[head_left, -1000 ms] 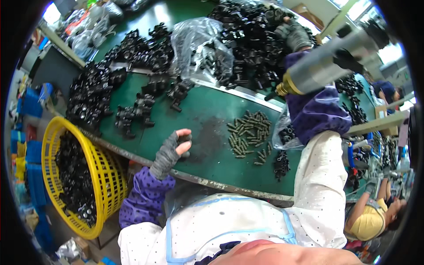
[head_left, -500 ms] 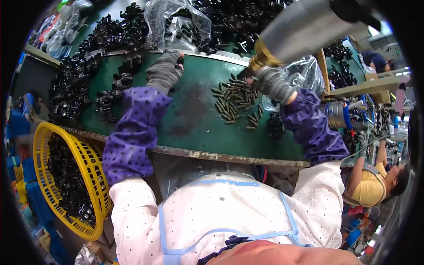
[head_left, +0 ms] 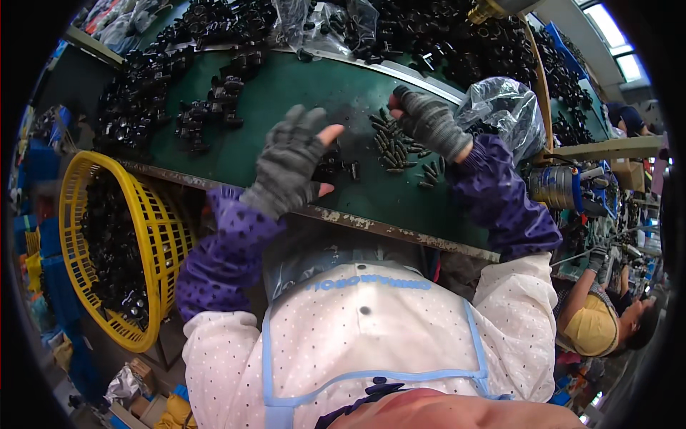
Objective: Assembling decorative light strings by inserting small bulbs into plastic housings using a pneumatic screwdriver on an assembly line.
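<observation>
Over the near middle of the green bench (head_left: 314, 79), my left hand (head_left: 286, 161) is open in a grey fingerless glove, its fingers stretched out and palm down. Just right of it lie a few small black parts (head_left: 343, 169), partly hidden by the hand. My right hand (head_left: 430, 121), gloved the same way, hovers at the far right edge of a pile of small dark pins (head_left: 389, 143). Its fingers are curled together, and what they hold, if anything, is hidden. The brass-coloured end of a hanging power tool (head_left: 486, 10) shows at the top right.
Heaps of black metal parts (head_left: 136, 114) line the left and far sides. Clear plastic bags (head_left: 504, 107) lie beyond my right hand. A yellow basket (head_left: 153, 272) of black parts stands left of the bench. A co-worker in yellow (head_left: 589, 322) is at right.
My left hand has come from the far side toward me and opened out above black parts now near the middle. My right hand has left the power tool, which has swung up and away.
</observation>
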Tool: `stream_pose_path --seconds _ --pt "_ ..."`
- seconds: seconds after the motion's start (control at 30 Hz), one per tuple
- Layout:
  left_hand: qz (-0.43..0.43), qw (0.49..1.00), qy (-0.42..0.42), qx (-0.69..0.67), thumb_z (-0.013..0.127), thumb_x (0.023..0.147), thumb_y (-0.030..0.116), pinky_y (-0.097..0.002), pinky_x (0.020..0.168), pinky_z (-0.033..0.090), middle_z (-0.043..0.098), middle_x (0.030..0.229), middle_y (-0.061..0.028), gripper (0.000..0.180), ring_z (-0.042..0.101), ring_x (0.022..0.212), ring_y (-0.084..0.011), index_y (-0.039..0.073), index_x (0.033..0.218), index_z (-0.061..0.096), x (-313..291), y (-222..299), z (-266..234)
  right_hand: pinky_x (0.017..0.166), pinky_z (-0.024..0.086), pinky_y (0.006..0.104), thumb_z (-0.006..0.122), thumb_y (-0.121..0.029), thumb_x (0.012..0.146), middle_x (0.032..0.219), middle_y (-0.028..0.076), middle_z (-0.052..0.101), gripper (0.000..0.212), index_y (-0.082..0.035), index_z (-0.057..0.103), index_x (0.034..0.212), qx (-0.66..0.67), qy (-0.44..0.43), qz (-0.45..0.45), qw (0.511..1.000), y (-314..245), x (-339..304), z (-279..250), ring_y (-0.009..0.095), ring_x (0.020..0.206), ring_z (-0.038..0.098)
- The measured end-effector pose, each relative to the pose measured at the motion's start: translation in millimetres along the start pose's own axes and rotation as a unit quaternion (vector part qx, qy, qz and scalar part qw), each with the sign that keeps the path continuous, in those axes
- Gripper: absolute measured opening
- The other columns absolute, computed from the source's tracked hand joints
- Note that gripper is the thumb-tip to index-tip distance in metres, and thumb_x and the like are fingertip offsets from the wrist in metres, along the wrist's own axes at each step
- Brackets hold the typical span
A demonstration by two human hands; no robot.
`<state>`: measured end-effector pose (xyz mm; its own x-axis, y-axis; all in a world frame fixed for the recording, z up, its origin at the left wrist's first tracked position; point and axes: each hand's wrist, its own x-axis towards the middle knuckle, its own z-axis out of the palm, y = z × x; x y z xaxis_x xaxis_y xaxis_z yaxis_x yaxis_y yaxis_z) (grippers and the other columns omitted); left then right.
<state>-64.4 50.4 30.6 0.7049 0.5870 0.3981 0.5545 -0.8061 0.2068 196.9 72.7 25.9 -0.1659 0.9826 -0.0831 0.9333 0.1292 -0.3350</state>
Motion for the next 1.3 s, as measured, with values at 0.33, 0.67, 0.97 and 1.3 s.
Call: stream_pose_path --seconds 0.33,0.67,0.97,1.3 --pt "-0.063 0.983 -0.166 -0.055 0.074 0.052 0.023 -0.0396 0.081 0.043 0.05 0.104 -0.0102 0.07 0.05 0.094 -0.0296 0.014 0.115 0.047 8.4 5.9 37.7 0.066 0.048 0.0285 0.064 -0.002 0.073 0.084 0.009 0.061 0.018 -0.003 0.059 0.09 0.253 -0.021 -0.159 0.954 -40.4 -46.9 16.2 0.019 0.077 0.06" --pt "-0.086 0.992 0.009 -0.092 0.072 0.053 0.022 -0.0415 0.078 0.043 0.052 0.103 -0.013 0.065 0.051 0.091 -0.0325 0.011 0.112 0.049 0.4 30.3 46.7 0.05 0.043 0.0356 0.054 -0.034 0.08 0.071 0.006 0.053 0.026 -0.008 0.06 0.081 -0.192 0.049 -0.277 0.94 -63.8 -63.0 -7.6 0.023 0.064 0.055" --pt "-0.051 0.995 0.076 -0.03 0.07 0.054 0.024 -0.0432 0.078 0.042 0.052 0.104 -0.0123 0.063 0.051 0.092 -0.0321 0.012 0.113 0.051 4.0 42.2 44.8 0.05 0.045 0.0362 0.051 -0.028 0.082 0.071 0.008 0.056 0.022 -0.008 0.057 0.085 -0.193 0.029 -0.201 0.96 -65.7 -78.5 -3.5 0.025 0.065 0.058" --pt "-0.08 0.992 0.058 -0.083 0.072 0.054 0.02 -0.0428 0.081 0.041 0.052 0.106 -0.0128 0.07 0.05 0.094 -0.0324 0.007 0.118 0.046 -7.4 38.7 60.5 0.049 0.044 0.0351 0.048 -0.034 0.084 0.064 0.007 0.057 0.03 -0.009 0.06 0.071 -0.172 -0.08 -0.155 0.969 -76.3 -63.3 -1.2 0.023 0.058 0.058"
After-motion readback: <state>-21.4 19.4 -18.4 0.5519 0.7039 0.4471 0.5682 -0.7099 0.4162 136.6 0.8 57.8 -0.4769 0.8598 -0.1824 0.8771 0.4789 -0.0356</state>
